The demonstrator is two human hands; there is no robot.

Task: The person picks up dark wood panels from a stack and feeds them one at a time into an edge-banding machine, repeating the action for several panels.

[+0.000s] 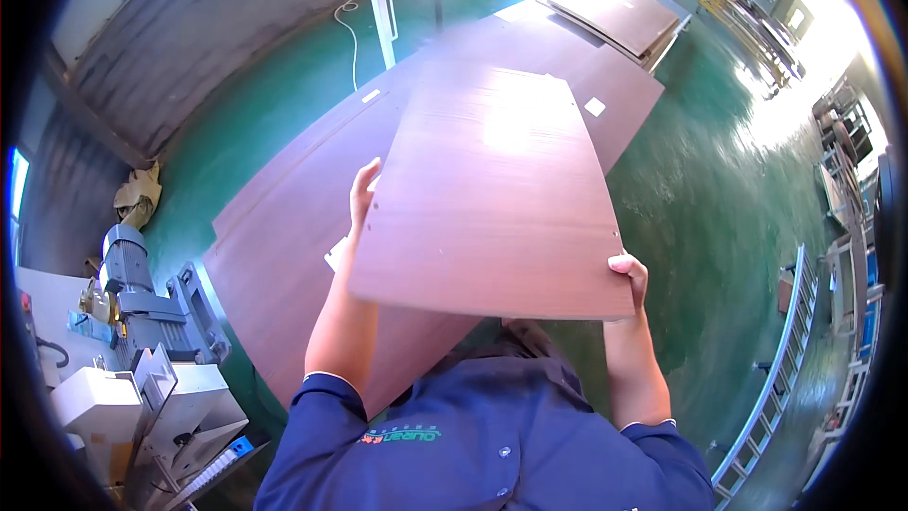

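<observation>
A brown wood-grain board point(487, 218) with small holes along its side edges is held up in front of my body. My left hand point(364, 194) grips its left edge, and part of those fingers is hidden behind the board. On the right edge, near the lower corner, my right hand point(631, 274) has its thumb on the face and the other fingers underneath. Below and beyond it lies a large brown panel point(274, 255), with small white labels point(594, 107) on its surface. A pale piece shows beside my left wrist.
More boards point(619, 14) are stacked at the far end. A white post point(382, 19) stands behind the panel. Grey motor machinery point(151, 308) and white housings point(95, 407) are at left. A metal roller conveyor point(771, 388) runs along the right over green floor point(700, 255).
</observation>
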